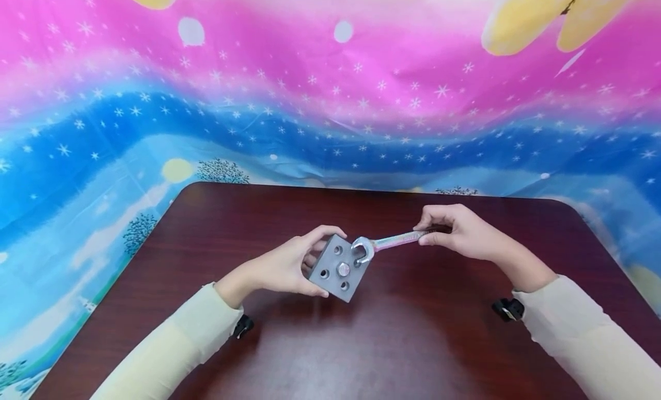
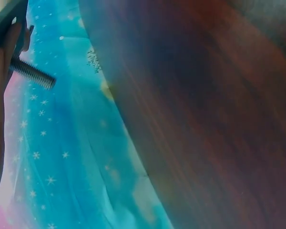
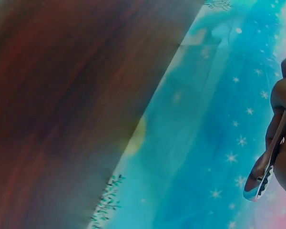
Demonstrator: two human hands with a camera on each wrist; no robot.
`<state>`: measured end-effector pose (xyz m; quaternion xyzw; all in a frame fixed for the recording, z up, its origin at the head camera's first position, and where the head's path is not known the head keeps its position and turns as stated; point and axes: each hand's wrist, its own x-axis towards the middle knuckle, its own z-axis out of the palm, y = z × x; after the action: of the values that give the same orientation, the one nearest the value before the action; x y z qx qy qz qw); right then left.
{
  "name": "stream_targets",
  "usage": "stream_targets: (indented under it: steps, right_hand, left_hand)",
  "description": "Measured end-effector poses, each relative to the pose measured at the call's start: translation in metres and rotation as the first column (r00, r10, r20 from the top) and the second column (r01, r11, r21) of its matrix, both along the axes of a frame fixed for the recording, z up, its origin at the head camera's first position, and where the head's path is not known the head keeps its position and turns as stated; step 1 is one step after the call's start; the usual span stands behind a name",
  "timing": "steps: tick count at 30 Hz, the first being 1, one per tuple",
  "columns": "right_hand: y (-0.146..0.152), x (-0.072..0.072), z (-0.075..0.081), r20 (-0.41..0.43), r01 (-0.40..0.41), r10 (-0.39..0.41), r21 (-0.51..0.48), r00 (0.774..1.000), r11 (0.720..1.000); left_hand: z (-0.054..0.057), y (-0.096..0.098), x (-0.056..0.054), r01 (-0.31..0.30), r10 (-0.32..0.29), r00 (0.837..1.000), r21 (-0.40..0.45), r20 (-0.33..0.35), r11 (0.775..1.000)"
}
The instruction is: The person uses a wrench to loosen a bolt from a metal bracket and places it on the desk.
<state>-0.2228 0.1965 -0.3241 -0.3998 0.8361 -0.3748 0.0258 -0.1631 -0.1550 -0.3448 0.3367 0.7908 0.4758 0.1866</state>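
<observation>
My left hand (image 1: 289, 265) grips a grey square metal plate (image 1: 333, 261) by its edges, thumb at the lower edge and fingers at the upper one. Several holes surround a bolt (image 1: 343, 268) whose hex head sits in the plate's middle. In the left wrist view the bolt's threaded shank (image 2: 35, 75) sticks out of the plate's back. My right hand (image 1: 465, 233) pinches a shiny combination wrench (image 1: 397, 240) between thumb and fingers. Its open end overlaps the plate's upper right corner, apart from the bolt head. The toothed ring end (image 3: 264, 183) shows beside my fingers in the right wrist view.
Both hands are held over a dark red-brown wooden table (image 1: 248, 216) with rounded far corners. Behind it hangs a pink and blue cloth (image 1: 310, 101) printed with snowflakes. Black wrist mounts (image 1: 508, 309) show at the sleeve cuffs.
</observation>
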Motion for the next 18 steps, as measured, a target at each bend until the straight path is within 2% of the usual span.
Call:
stream_targets:
  steps: [4, 11, 14, 18]
  right_hand:
    - [0.005, 0.01, -0.009, 0.065, 0.076, -0.072, -0.07, 0.995, 0.995]
    - [-0.002, 0.035, -0.029, 0.151, 0.185, -0.163, -0.147, 0.975, 0.972]
    - [-0.01, 0.047, -0.034, 0.183, 0.239, -0.207, -0.17, 0.961, 0.956]
    - [-0.024, 0.06, -0.039, 0.23, 0.32, -0.273, -0.203, 0.934, 0.925]
  left_hand:
    - [-0.004, 0.002, 0.001, -0.087, 0.089, 0.994, 0.047, -0.058, 0.995]
    - [-0.006, 0.006, 0.004, -0.199, 0.215, 0.97, 0.136, -0.113, 0.971]
    - [-0.007, 0.009, 0.005, -0.249, 0.274, 0.952, 0.177, -0.136, 0.952]
    - [-0.009, 0.014, 0.003, -0.318, 0.363, 0.916, 0.243, -0.17, 0.916]
